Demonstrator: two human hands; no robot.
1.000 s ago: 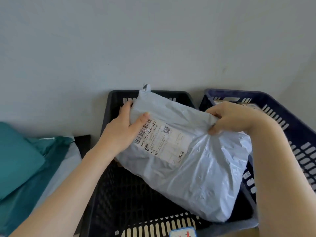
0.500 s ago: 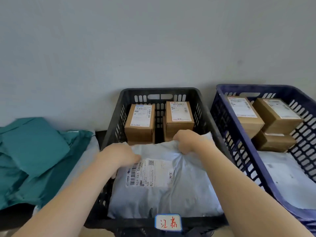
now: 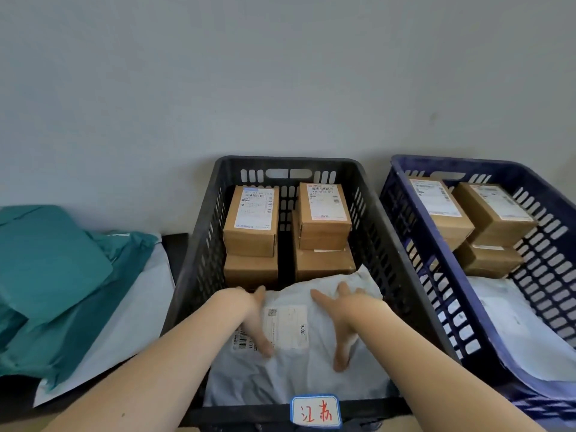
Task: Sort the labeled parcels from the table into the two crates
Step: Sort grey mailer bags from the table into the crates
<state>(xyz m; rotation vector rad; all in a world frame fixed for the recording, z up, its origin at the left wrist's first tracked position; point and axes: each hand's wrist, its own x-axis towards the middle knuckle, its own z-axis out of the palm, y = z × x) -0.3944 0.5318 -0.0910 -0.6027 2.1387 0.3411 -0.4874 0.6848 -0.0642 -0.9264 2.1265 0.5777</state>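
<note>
The soft grey mailer bag [image 3: 296, 372] lies in the black crate [image 3: 199, 275], at the near end, with its white label facing up. Both hands lie on top of it. The left hand [image 3: 254, 316] is flat with straight fingers and covers part of the label. The right hand [image 3: 346, 316] is flat too, with its fingers spread wide. Neither hand grips anything; they only press on the bag.

The far edge of the bag bumps up against the brown cardboard boxes [image 3: 252, 219] stacked at the far end of the crate. A white tag [image 3: 314, 411] with red writing sits on the near rim.

Just to the right is the blue crate [image 3: 436, 275], with more boxes [image 3: 495, 210] at its far end and another grey bag [image 3: 523, 332] at its near end. On the left, teal bags [image 3: 53, 269] lie in a pile on a pale flat parcel [image 3: 124, 322].

I think the bag is about done, and the hands are patting it down. It looks puffy, so it may spring back up when the hands lift and crowd the next parcel. If the push is too hard toward the far end, the box stacks could tip.
</note>
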